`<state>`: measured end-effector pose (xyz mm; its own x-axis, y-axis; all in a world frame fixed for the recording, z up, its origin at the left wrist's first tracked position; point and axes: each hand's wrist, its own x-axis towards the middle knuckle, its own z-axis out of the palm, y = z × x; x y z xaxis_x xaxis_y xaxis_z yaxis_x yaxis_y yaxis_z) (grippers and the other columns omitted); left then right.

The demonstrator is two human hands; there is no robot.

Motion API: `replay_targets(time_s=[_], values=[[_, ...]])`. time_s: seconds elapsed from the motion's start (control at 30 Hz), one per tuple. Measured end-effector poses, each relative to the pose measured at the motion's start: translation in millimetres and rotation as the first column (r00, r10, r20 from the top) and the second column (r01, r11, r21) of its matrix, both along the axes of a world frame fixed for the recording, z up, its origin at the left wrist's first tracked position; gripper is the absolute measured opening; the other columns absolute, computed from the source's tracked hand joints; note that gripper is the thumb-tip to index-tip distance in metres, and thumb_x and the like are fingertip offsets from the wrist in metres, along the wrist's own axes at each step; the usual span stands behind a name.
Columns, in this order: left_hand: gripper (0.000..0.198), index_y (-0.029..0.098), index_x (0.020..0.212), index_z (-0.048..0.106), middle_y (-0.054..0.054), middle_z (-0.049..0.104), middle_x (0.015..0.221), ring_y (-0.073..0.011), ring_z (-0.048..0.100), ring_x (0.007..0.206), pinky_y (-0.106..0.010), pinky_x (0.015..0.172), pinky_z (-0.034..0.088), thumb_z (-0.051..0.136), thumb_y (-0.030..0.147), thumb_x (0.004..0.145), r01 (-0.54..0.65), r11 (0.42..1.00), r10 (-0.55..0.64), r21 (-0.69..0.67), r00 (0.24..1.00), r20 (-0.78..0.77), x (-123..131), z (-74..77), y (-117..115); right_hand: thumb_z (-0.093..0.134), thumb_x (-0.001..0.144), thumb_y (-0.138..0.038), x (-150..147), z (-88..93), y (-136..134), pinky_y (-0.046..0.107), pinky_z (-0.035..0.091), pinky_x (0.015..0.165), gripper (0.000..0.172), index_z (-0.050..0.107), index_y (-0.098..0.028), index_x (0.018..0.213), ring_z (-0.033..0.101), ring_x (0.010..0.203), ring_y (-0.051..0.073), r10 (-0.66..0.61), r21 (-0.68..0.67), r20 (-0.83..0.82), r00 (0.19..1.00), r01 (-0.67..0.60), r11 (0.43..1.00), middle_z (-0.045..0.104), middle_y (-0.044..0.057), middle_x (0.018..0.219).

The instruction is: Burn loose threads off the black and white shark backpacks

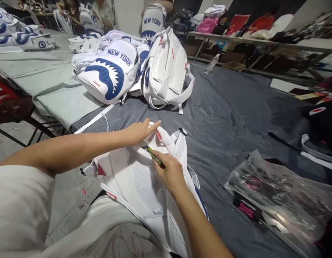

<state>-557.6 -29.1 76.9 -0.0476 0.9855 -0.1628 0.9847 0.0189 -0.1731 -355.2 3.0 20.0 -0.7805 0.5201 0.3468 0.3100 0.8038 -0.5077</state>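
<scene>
A white backpack (144,179) lies back panel up across my lap and the table edge, its perforated padding and straps facing me. At its top, near the carry handle, my left hand (141,132) is closed on the fabric, with the index finger stretched out to the right. Just below, my right hand (170,170) grips a slim green and black tool (155,157). Its tip points up and left at the backpack's top seam. The exact kind of tool cannot be made out. A red patch shows beside the handle.
Farther up the grey-covered table (225,118) stand white backpacks, one with a blue shark-mouth print (109,71) and another on its side (167,71). Clear plastic bags (276,193) lie to the right. A plastic bottle (212,63) lies at the far edge. Other people work behind.
</scene>
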Motion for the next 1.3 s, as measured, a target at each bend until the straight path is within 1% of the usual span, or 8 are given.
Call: replay_targets(time_s=[0.2, 0.3, 0.4, 0.7, 0.83, 0.97, 1.1, 1.3], values=[[0.104, 0.03, 0.155, -0.012, -0.022, 0.023, 0.156, -0.0285, 0.066, 0.105, -0.033, 0.074, 0.052, 0.059, 0.015, 0.081, -0.043, 0.999, 0.04, 0.024, 0.993, 0.107, -4, -1.8, -4, 0.054, 0.093, -0.019, 1, 2.7, 6, 0.031, 0.055, 0.074, 0.045, 0.054, -0.026, 0.138, 0.07, 0.076, 0.016, -0.16, -0.003, -0.472, 0.867, 0.18, 0.984, 0.075, 0.004, 0.101], [0.104, 0.028, 0.155, -0.012, -0.021, 0.016, 0.161, -0.0307, 0.061, 0.117, -0.035, 0.081, 0.052, 0.059, 0.014, 0.08, -0.12, 0.985, 0.097, 0.123, 0.979, 0.177, -7, -8.5, -8, 0.053, 0.092, -0.016, -19, 9.6, 13, 0.041, 0.05, 0.092, 0.045, 0.054, -0.024, 0.137, 0.065, 0.109, 0.023, -0.152, 0.198, -0.297, 0.943, 0.216, 0.956, 0.068, 0.01, 0.123], [0.101, 0.027, 0.155, -0.006, -0.019, 0.021, 0.16, -0.0307, 0.059, 0.12, -0.035, 0.085, 0.051, 0.06, 0.017, 0.08, -0.134, 0.985, 0.109, 0.104, 0.97, 0.217, -11, -10.1, -9, 0.064, 0.086, -0.02, -53, 15.2, 20, 0.056, 0.038, 0.105, 0.062, 0.042, -0.015, 0.144, 0.039, 0.139, 0.034, -0.163, 0.288, 0.035, 0.986, 0.146, 0.947, 0.04, 0.019, 0.152], [0.107, 0.024, 0.155, -0.009, -0.017, 0.023, 0.159, -0.0284, 0.05, 0.131, -0.032, 0.096, 0.047, 0.063, 0.018, 0.076, -0.036, 0.999, 0.039, -0.014, 0.91, 0.412, -31, -2.7, -1, 0.076, 0.079, -0.024, -85, -1.2, 20, 0.059, 0.028, 0.112, 0.083, 0.031, -0.009, 0.148, 0.019, 0.147, 0.039, -0.243, 0.314, 0.138, 0.96, 0.19, 0.93, 0.014, 0.031, 0.158], [0.107, 0.024, 0.155, -0.012, -0.018, 0.022, 0.159, -0.0293, 0.039, 0.14, -0.035, 0.1, 0.044, 0.063, 0.021, 0.079, -0.084, 0.996, 0.071, 0.009, 0.896, 0.439, -35, -12.5, -7, 0.079, 0.077, -0.027, -94, 0.0, 22, 0.058, 0.032, 0.108, 0.089, 0.031, -0.006, 0.149, 0.03, 0.141, 0.043, -0.273, 0.335, 0.185, 0.944, 0.201, 0.921, 0.014, 0.032, 0.158], [0.113, 0.031, 0.155, -0.011, -0.021, 0.02, 0.159, -0.0404, 0.042, 0.134, -0.047, 0.092, 0.049, 0.072, 0.033, 0.078, -0.194, 0.981, 0.189, -0.006, 0.948, 0.255, -27, -22.3, -5, 0.077, 0.076, -0.019, -98, -1.0, 25, 0.049, 0.038, 0.103, 0.082, 0.037, -0.005, 0.146, 0.04, 0.134, 0.039, -0.278, 0.35, 0.17, 0.945, 0.206, 0.914, 0.022, 0.032, 0.156], [0.11, 0.029, 0.155, -0.01, -0.017, 0.049, 0.134, -0.0339, 0.056, 0.112, -0.039, 0.082, 0.051, 0.068, 0.028, 0.078, -0.182, 0.983, 0.176, 0.018, 0.967, 0.183, -27, -28.8, 4, 0.076, 0.075, -0.018, -98, -7.6, 30, 0.049, 0.04, 0.1, 0.082, 0.036, -0.007, 0.145, 0.042, 0.132, 0.039, -0.281, 0.346, 0.148, 0.948, 0.216, 0.913, 0.026, 0.032, 0.154], [0.1, 0.025, 0.155, -0.013, -0.012, 0.055, 0.116, -0.0269, 0.062, 0.098, -0.032, 0.075, 0.048, 0.057, 0.03, 0.083, -0.011, 0.999, 0.022, -0.036, 0.947, 0.321, -47, -25.0, 8, 0.076, 0.076, -0.018, -98, -8.1, 35, 0.048, 0.041, 0.099, 0.08, 0.036, -0.008, 0.144, 0.042, 0.132, 0.038, -0.264, 0.329, 0.143, 0.954, 0.206, 0.921, 0.028, 0.031, 0.154]])
